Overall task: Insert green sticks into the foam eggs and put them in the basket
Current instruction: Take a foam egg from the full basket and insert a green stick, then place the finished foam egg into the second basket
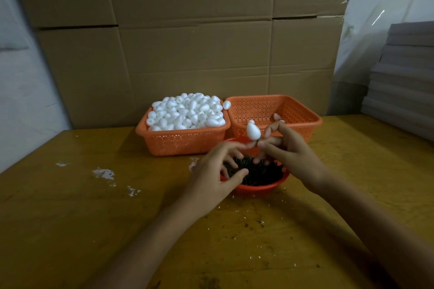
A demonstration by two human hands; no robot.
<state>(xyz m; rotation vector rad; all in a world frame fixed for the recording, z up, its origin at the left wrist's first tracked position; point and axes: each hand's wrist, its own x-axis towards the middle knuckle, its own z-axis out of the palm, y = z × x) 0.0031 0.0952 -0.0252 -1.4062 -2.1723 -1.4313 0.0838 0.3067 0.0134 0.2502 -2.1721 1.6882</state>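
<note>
- Right hand (293,155) pinches green stick (258,140) under upright foam egg (253,130).
- Left hand (211,176): grasp indeterminate.
- Empty basket (293,110) lies at 1 o'clock, nearer right hand.

The yellow-brown wooden bench (70,218) is flecked with dark specks, with white foam crumbs (104,174) toward its left edge. At its far edge the left orange plastic basket (183,142), patterned with small holes, brims with white foam eggs (187,112); the right orange plastic basket (293,110) has the same hole pattern. A round orange-red plastic bowl (258,189) holds dark green sticks (258,172), a single white foam egg (253,131) above it. Plain brown cardboard sheets (187,42) stand behind.
</note>
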